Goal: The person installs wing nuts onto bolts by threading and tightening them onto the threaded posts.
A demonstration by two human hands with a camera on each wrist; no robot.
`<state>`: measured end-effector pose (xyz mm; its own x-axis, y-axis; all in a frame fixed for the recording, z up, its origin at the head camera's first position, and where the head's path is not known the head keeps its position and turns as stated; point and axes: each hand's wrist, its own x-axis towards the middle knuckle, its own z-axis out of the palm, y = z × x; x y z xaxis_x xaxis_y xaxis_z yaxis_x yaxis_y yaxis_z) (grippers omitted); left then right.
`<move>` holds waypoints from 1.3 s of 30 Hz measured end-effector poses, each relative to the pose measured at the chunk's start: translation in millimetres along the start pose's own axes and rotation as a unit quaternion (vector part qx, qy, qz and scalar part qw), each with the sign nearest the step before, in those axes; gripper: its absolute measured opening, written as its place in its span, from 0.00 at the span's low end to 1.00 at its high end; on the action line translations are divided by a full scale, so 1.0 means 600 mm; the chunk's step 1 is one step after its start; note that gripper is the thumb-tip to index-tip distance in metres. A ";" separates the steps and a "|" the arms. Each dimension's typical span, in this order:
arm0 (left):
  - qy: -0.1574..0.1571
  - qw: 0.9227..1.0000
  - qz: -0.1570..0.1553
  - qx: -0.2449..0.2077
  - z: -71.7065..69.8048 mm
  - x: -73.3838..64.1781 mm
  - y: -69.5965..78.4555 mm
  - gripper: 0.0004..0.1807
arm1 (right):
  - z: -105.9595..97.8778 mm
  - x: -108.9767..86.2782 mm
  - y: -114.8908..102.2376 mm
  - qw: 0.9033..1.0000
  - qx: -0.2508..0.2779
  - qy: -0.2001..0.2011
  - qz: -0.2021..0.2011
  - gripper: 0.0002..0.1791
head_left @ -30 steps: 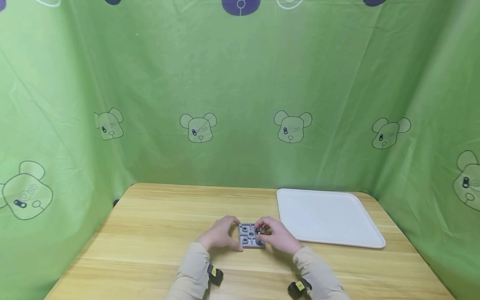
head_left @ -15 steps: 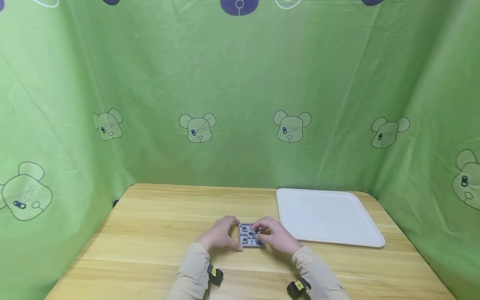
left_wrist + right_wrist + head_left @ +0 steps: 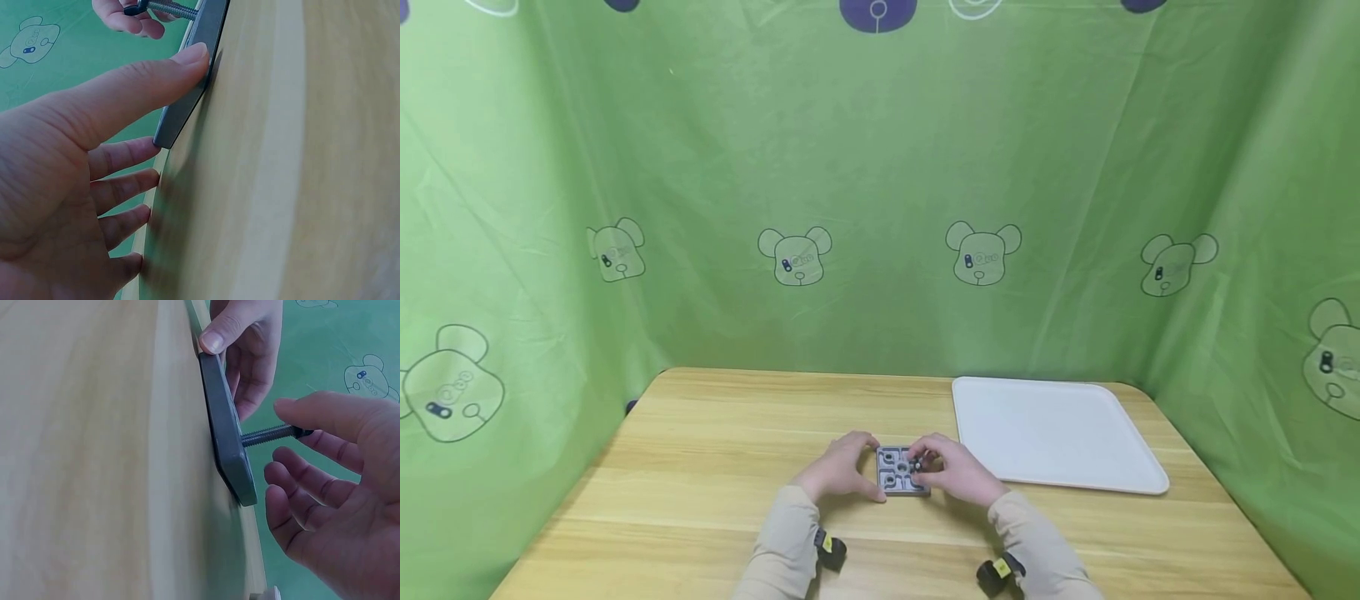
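A: Nearest, your sleeves [image 3: 778,537] reach in over the bench [image 3: 700,467]. What are your hands doing?

B: Your left hand [image 3: 838,472] grasps the left side of the grey square plate [image 3: 897,467], thumb at its near edge, index finger at its far edge. Your right hand [image 3: 961,475] pinches the bolt [image 3: 269,436] by its top end between thumb and index finger; the other fingers curl loosely beside it.

A: Which way does your bolt point?

B: Its long axis stands roughly upright, threaded shank downward, meeting the right half of the plate's upper face. You can't tell how deep it sits.

A: And your plate?

B: Flat on the bench, grooved face up, its sides roughly in line with the bench's far edge.

A: Beyond that?

B: To your far right lies the white tray [image 3: 1060,433], longer left to right; farthest, a green cloth [image 3: 880,150] printed with bear heads.
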<state>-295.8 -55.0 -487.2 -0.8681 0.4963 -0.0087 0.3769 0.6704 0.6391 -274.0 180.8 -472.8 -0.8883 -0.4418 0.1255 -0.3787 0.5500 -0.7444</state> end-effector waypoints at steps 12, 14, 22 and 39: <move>0.000 1.000 -0.002 0.000 -0.003 -0.001 0.003 0.46 | -0.004 0.002 0.009 1.000 -0.011 0.009 -0.006 0.10; 0.000 1.000 -0.002 0.001 -0.003 -0.001 0.003 0.46 | -0.005 0.002 0.010 1.000 -0.012 0.008 -0.007 0.10; -0.002 1.000 0.004 0.001 -0.002 -0.003 0.002 0.46 | -0.007 0.001 0.008 1.000 -0.018 0.009 -0.007 0.10; 0.001 1.000 0.005 -0.002 -0.003 -0.001 0.002 0.46 | -0.012 -0.001 0.006 1.000 -0.021 -0.001 -0.008 0.10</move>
<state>-295.5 -55.6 -485.3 -0.8653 0.5013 -0.0013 0.3836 0.6637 0.6422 -276.5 188.3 -470.6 -0.8813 -0.4524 0.1364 -0.4043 0.5724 -0.7134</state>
